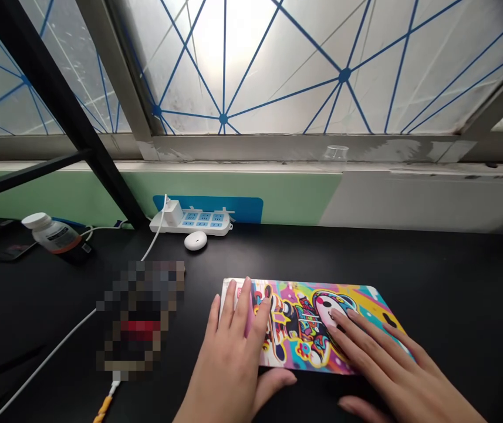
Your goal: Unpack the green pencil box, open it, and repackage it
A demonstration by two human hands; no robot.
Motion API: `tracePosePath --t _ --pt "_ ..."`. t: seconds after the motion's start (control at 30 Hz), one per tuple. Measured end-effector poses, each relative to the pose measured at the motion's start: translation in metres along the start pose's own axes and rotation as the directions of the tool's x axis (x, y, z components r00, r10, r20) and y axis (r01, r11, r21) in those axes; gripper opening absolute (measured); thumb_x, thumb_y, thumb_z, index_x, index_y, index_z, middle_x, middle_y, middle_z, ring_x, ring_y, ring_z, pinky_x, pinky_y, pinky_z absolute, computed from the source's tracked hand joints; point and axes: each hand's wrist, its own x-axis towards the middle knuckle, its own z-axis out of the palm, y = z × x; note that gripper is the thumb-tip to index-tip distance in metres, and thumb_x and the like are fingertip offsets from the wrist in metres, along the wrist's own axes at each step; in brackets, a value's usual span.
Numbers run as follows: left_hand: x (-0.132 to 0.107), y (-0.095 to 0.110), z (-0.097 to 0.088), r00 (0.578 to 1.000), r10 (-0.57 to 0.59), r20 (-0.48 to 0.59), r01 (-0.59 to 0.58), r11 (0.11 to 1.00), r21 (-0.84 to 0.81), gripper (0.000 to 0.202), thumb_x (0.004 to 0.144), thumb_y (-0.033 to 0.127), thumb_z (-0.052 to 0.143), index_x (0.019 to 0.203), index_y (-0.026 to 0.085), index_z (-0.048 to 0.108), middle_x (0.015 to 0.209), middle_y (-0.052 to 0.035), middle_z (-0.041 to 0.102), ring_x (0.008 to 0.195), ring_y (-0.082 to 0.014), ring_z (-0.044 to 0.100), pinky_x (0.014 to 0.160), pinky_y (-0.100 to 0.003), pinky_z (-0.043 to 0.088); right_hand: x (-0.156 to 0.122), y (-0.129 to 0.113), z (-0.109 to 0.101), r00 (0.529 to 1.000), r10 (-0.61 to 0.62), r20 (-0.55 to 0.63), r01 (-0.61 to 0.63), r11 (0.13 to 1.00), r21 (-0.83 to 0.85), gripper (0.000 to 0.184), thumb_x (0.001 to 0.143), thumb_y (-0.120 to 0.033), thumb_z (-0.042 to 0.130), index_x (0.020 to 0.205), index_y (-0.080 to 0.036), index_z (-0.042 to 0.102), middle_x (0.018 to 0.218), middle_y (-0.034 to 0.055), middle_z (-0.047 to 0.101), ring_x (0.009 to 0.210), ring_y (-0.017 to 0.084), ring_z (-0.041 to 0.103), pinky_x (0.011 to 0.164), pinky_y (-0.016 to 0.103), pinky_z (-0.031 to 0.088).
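Book (295, 323), bright cartoon cover, in head view: lies flat on black table (462, 288), under both hands. Left hand (233, 358) unclenched, fingers spread over left end. Right hand (394, 364) likewise relaxed, fingers flat across right half; neither grasps. Beyond: white power strip (207, 223), rounded white case (195, 241) just beside.

A: Carrier?
B: Black table (462, 305).
A: Under the hands?
B: Flat book (293, 323), bright cartoon cover. Left hand (229, 361) on its left end, right hand (390, 367) on its right part.
A: Left of the left hand?
B: Pixelated item (141, 305), can't tell what. Yellow-wrapped cable (103, 409) at its near end, white cable (44, 364) running off farther left.
A: Beyond the left hand?
B: Rounded white case (195, 241), power strip (202, 222) just behind it.
A: Farther left, well apart from that hand?
B: White-capped bottle (60, 236).
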Motion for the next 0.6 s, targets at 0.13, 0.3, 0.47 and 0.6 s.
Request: tracePosePath --t 0.13,0.3,0.47,0.6 --pt "-0.002 0.0 0.003 0.993 -0.117 -0.016 0.116 0.993 -0.011 0.077 0.094 0.058 0.053 0.153 0.013 0.033 0.162 -0.024 0.024 0.145 -0.0431 0.032 0.1 -0.053 0.048 0.012 -0.031 0.011 0.994 0.103 -0.027 -0.104 0.994 -0.022 0.087 0.086 -0.067 0.053 0.158 -0.025 0.028 0.144 0.011 0.057 0.123 0.04 0.059 0.094 0.05 0.045" --pt "-0.008 -0.014 0.005 0.987 -0.158 -0.012 0.157 0.988 -0.004 0.072 0.098 0.05 0.047 0.156 0.012 0.026 0.153 -0.0178 0.046 0.144 -0.0368 0.038 0.098 -0.049 0.05 0.028 -0.058 0.018 0.988 0.155 -0.008 -0.155 0.985 -0.077 0.087 0.086 -0.069 0.049 0.158 -0.024 0.028 0.145 0.0135 0.055 0.124 0.046 0.056 0.09 0.057 0.047" --pt "-0.011 -0.021 0.005 0.983 -0.184 -0.009 0.184 0.983 0.024 0.076 0.099 0.045 0.046 0.16 0.013 0.013 0.154 -0.0155 0.044 0.143 -0.0331 0.041 0.1 -0.048 0.05 0.016 -0.031 0.012 0.998 0.055 0.027 -0.055 0.998 0.008 0.084 0.087 -0.065 0.051 0.159 -0.03 0.025 0.144 0.0042 0.057 0.122 0.035 0.061 0.085 0.045 0.052" --pt "-0.014 -0.022 0.008 0.979 -0.202 0.003 0.201 0.978 0.045 0.072 0.097 0.039 0.048 0.158 0.014 0.02 0.157 -0.0154 0.039 0.142 -0.0314 0.042 0.099 -0.044 0.052 -0.021 -0.003 0.018 0.996 0.071 0.056 -0.07 0.997 -0.02 0.08 0.087 -0.058 0.052 0.158 -0.028 0.029 0.144 0.0034 0.057 0.126 0.036 0.058 0.087 0.046 0.051"
